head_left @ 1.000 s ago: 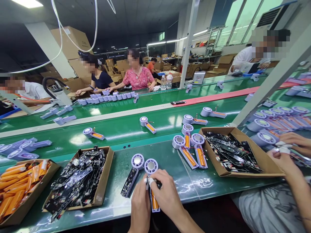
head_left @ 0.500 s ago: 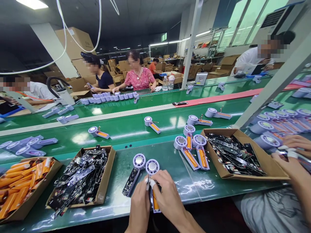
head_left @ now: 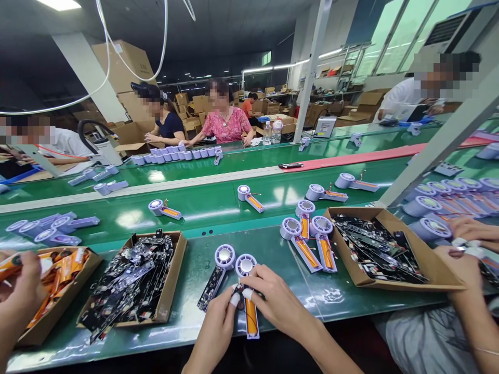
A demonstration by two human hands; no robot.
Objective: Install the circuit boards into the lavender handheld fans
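Assembly line: Green bench [head_left: 268, 248] is bearing cardboard boxes [head_left: 171, 283] of PCBs, one on either side of the worker. R hand [head_left: 276, 298] is bending w/ fingers nearly closed; can't tell if it's gripping. L hand [head_left: 218, 311] is pinching, thumb & fingertips shut on small dark part [head_left: 238, 288]. Lilac fan [head_left: 245, 264], orange batt. [head_left: 251, 324] in handle, is lying on bench under both; 2nd fan [head_left: 225, 255], w/ PCB, is lying just to its L.
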